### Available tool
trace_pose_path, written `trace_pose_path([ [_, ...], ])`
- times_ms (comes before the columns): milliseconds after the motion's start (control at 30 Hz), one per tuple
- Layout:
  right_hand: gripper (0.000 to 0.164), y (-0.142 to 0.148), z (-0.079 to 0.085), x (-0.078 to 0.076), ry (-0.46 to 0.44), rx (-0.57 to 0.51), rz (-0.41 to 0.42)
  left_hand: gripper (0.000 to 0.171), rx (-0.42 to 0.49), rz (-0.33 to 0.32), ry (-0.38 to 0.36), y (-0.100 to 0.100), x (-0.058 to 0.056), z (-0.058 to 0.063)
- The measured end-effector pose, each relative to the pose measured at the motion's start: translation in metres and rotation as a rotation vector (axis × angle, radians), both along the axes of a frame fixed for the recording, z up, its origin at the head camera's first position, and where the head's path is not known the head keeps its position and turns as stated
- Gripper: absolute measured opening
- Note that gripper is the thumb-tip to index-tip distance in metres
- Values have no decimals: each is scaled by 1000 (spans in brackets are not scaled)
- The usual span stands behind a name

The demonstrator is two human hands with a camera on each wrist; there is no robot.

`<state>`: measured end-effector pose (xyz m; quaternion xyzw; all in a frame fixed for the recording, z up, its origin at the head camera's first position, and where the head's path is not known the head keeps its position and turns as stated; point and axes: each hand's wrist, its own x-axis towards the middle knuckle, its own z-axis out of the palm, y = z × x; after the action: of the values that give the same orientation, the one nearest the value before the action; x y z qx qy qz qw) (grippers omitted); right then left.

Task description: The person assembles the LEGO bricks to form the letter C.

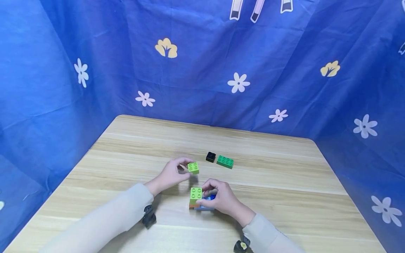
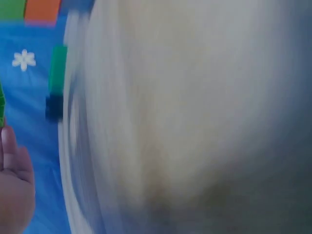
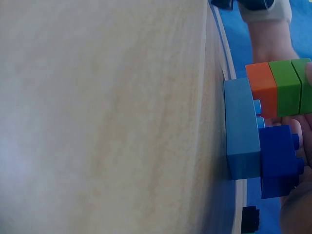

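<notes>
My left hand (image 1: 173,173) pinches a small lime-green brick (image 1: 193,168) between thumb and fingers, above the table and farther back than the built piece. With thumb and index finger, my right hand (image 1: 222,199) grips the upper lime-green brick (image 1: 196,193) of that piece. In the right wrist view, a long light-blue brick (image 3: 242,129) forms the base. On one end stand an orange brick (image 3: 262,90) and two green bricks (image 3: 286,87); a dark-blue brick (image 3: 279,151) sits on the other. The left wrist view shows only an edge of the held brick (image 2: 1,105).
Behind the hands, a black brick (image 1: 210,156) and a longer green brick (image 1: 225,161) lie side by side on the wooden table (image 1: 269,175). A blue patterned curtain (image 1: 202,63) encloses the back and sides.
</notes>
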<state>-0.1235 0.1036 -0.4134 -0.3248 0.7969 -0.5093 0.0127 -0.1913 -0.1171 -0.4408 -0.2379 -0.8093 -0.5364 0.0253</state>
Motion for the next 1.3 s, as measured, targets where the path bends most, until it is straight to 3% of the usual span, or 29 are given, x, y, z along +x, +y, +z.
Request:
trace_pose_path([
  [267,26,1,-3,-1,15,-16,11,42,30,-95,-24,3,32,11],
  [500,26,1,-7,-4,8,-20,15,42,10,-148,-22,5,49,20],
  [767,29,4,-36,-17,13,-13,0,41,-39,-168,76,5,58,23],
  [1100,28,6,-36,-18,49,-5,3,41,-82,-186,82,6,60,25],
  [1300,28,6,-36,-17,26,-9,5,40,-79,-217,78,5,60,27],
])
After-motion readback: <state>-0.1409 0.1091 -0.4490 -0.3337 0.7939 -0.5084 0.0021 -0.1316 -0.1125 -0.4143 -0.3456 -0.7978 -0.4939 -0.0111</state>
